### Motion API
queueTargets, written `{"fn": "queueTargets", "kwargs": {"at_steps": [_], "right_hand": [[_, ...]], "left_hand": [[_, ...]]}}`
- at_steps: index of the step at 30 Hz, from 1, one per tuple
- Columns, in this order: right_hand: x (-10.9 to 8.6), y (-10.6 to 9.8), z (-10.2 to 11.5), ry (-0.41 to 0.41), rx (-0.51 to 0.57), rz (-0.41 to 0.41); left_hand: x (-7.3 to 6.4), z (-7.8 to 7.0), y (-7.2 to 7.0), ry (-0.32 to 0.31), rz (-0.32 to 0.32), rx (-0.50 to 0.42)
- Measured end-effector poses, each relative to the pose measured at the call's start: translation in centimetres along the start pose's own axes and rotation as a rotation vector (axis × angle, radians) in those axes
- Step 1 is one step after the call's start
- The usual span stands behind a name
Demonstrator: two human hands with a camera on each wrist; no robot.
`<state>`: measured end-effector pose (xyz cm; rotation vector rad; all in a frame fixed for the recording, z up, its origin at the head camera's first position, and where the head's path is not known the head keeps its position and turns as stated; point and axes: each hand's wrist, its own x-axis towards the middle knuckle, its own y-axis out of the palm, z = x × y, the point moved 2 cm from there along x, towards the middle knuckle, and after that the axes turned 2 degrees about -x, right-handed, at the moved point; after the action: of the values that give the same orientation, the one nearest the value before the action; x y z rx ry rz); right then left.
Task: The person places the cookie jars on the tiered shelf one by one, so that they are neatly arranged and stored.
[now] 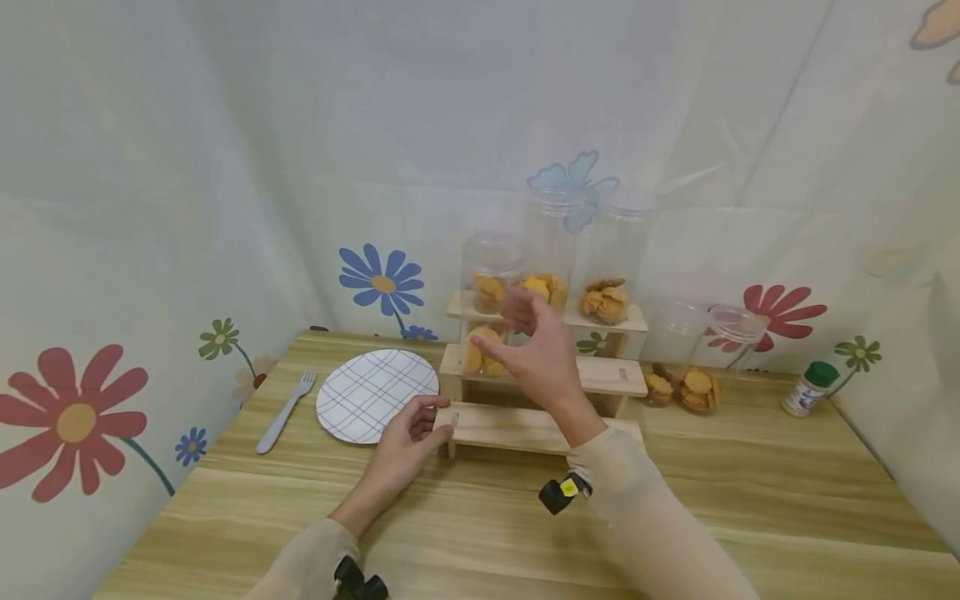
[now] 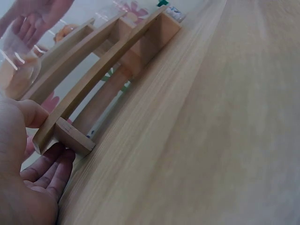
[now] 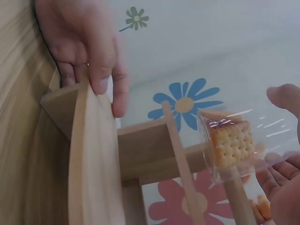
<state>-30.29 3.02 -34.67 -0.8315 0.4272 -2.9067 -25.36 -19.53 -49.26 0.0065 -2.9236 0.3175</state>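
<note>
Wooden three-step rack (image 1: 510, 427): left hand (image 1: 405, 440) pinches the left end of its lowest step, thumb above, fingers curled beneath. Right hand (image 1: 542, 354) has thumb and fingers spread wide about the clear cracker jar (image 3: 234, 143), at the left end of the middle step; can't tell whether fingers touch it or whether its base rests on the board. Writing: green-capped seasoning bottle (image 1: 808, 390), far right, has a white-and-blue label, too small to read. Yellow tag (image 1: 570, 487) on the right wrist camera (image 1: 552, 497), marking illegible.
</note>
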Motion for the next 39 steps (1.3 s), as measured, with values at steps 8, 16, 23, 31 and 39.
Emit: {"fn": "queueTargets", "kwargs": {"at_steps": [8, 16, 23, 31, 39], "right_hand": [[0.0, 1.8, -1.2, -0.011, -0.033, -0.049], [0.1, 2.1, -1.6, -0.06, -0.056, -0.079], [-0.1, 2.5, -2.1, -0.074, -0.1, -0.082], [-0.7, 2.8, -2.2, -0.071, -0.208, -0.113], [-1.1, 2.7, -1.7, -0.072, -0.239, -0.121]], "left_hand": [[0.0, 0.2, -0.1, -0.005, 0.011, -0.002], [0.1, 0.0, 0.1, -0.002, 0.012, -0.017], [0.0, 0.0, 0.0, -0.01, 0.006, -0.019], [0.0, 0.1, 0.0, -0.012, -0.004, -0.008], [0.1, 0.1, 0.1, -0.008, -0.011, -0.006]]}}
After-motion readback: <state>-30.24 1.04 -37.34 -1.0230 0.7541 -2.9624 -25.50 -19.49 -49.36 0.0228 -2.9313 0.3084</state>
